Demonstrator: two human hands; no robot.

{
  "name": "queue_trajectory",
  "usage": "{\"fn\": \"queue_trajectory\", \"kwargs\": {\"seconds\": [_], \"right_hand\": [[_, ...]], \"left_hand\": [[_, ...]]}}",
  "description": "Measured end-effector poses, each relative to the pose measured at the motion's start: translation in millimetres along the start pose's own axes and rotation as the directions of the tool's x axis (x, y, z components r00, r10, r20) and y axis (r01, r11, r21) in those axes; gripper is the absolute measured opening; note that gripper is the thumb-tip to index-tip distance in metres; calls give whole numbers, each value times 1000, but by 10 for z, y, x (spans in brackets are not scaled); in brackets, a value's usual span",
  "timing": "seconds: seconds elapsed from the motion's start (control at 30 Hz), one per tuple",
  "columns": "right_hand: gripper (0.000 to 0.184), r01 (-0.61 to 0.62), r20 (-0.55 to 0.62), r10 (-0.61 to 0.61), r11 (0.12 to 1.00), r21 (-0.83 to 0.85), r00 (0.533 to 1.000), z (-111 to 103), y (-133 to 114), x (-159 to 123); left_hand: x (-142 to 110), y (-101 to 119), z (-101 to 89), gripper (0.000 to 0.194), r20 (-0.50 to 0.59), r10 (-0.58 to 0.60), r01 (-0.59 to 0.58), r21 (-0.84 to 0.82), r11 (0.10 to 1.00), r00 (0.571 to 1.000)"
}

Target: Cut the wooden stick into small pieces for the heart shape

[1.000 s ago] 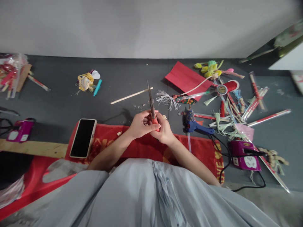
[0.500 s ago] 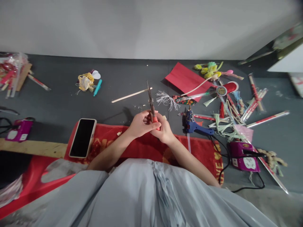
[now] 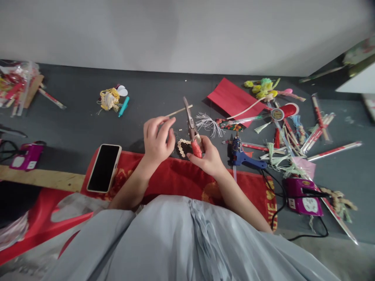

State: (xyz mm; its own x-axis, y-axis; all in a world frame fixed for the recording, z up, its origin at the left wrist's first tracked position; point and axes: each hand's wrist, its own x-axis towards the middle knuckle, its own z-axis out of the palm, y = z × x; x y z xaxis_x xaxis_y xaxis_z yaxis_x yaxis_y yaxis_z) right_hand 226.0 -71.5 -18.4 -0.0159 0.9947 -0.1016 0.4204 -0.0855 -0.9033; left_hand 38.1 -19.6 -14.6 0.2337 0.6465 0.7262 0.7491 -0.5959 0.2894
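Note:
In my right hand [image 3: 208, 158] are scissors [image 3: 190, 121] with a red-wrapped handle, their dark blades pointing away from me and looking closed. My left hand [image 3: 158, 138] is raised to the left of them, fingers curved and apart, with nothing visible in it. Between the two hands a short cream braided cord [image 3: 183, 147] curves beside the scissors handle; whether it lies on the table or hangs from my right hand I cannot tell. A thin pale wooden stick [image 3: 180, 111] lies beyond my left fingers, partly hidden by them and crossed by the blades.
A red towel [image 3: 172, 175] lies along the near edge, with a phone [image 3: 104, 168] at its left. Rightward are a blue glue gun [image 3: 246, 158], red paper [image 3: 231, 99], a thread spool [image 3: 284, 111], tassels and a purple box [image 3: 304, 197]. A teal marker [image 3: 124, 106] lies left.
My left hand has left the scissors and moved left, its fingers spreading. The scissors stay in my right hand, and the braided cord has come into sight between the hands.

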Motion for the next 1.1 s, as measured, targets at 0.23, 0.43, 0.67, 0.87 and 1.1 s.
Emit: {"fn": "queue_trajectory", "kwargs": {"seconds": [0.23, 0.43, 0.67, 0.87, 1.1], "right_hand": [[43, 65, 13, -64, 985, -159, 998, 53, -25, -39], [42, 122, 108, -104, 976, -178, 989, 62, -61, -58], [47, 195, 150, -168, 963, -188, 974, 21, -23, -50], [52, 237, 165, -206, 951, -200, 965, -43, 14, -43], [56, 304, 194, -273, 939, -158, 942, -129, 70, -3]], "left_hand": [[-2, -119, 63, 30, 10, -46, 44, 120, 992, 999], [-6, -206, -3, 23, 15, -42, 40, 122, 992, 999], [16, -234, -58, 21, -44, 62, -61, 43, 997, 997], [88, -154, -140, 26, -71, 62, -67, -68, 995, 996], [93, -126, -168, 30, 20, -41, 44, -135, 990, 999]]}}
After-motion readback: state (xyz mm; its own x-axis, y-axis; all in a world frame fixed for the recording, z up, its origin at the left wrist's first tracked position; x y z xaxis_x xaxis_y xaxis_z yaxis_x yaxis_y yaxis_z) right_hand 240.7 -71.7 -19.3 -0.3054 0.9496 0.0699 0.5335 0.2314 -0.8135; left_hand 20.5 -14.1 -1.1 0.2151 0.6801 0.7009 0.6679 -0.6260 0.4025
